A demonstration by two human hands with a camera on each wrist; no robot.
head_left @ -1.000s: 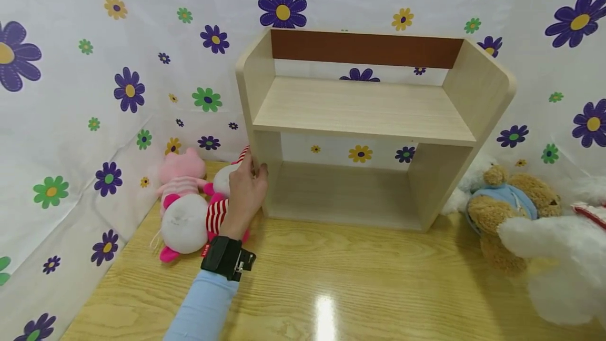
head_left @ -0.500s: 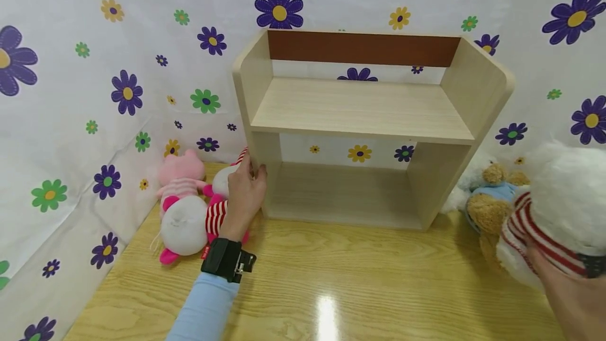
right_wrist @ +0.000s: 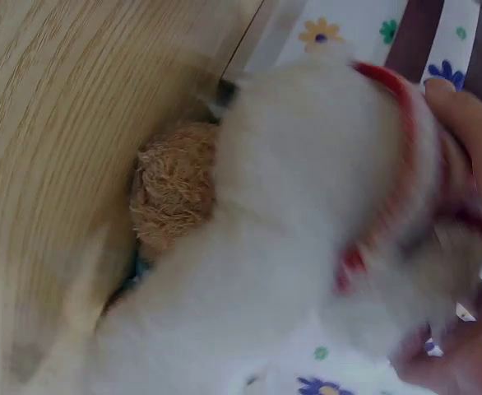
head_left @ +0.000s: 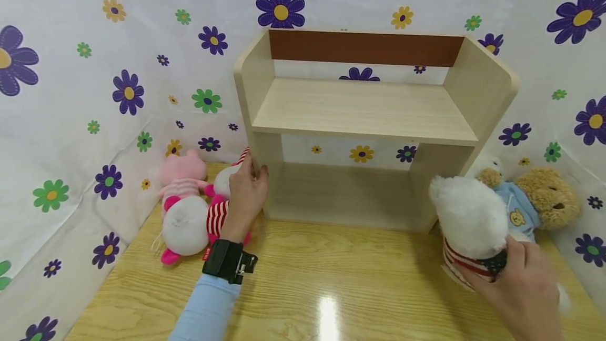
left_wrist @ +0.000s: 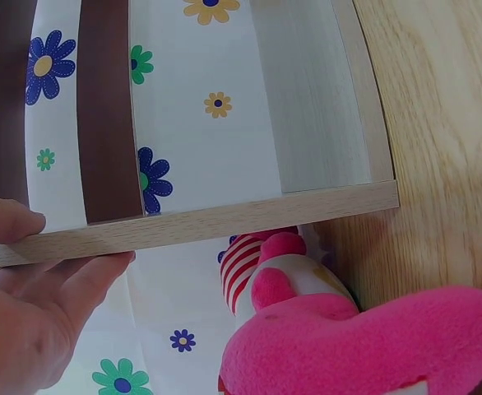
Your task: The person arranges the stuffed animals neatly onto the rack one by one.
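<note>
A light wooden two-tier shelf (head_left: 364, 107) stands on the table. My left hand (head_left: 247, 191) pinches the front edge of its left side panel (left_wrist: 183, 222), thumb on one face and fingers on the other, as the left wrist view shows. To the right of the shelf, my right hand (head_left: 525, 283) grips a white plush toy (head_left: 468, 214) round its red-and-white striped garment. In the head view the toy's white furry head overlaps the shelf's lower right corner. The right wrist view shows the white plush (right_wrist: 298, 156) blurred, close beside a brown furry part (right_wrist: 175, 185).
Left of the shelf lie a pink plush (head_left: 182, 172) and a white-headed plush (head_left: 185, 225) with pink ears and red stripes. A brown teddy bear (head_left: 546, 199) in a blue top lies at the right. Flower-printed cloth (head_left: 113, 146) hangs behind the wooden table (head_left: 303, 278).
My right hand has come into view and brought the white plush leftward toward the shelf's right side. The brown teddy bear now lies more exposed. My left hand keeps its hold on the panel.
</note>
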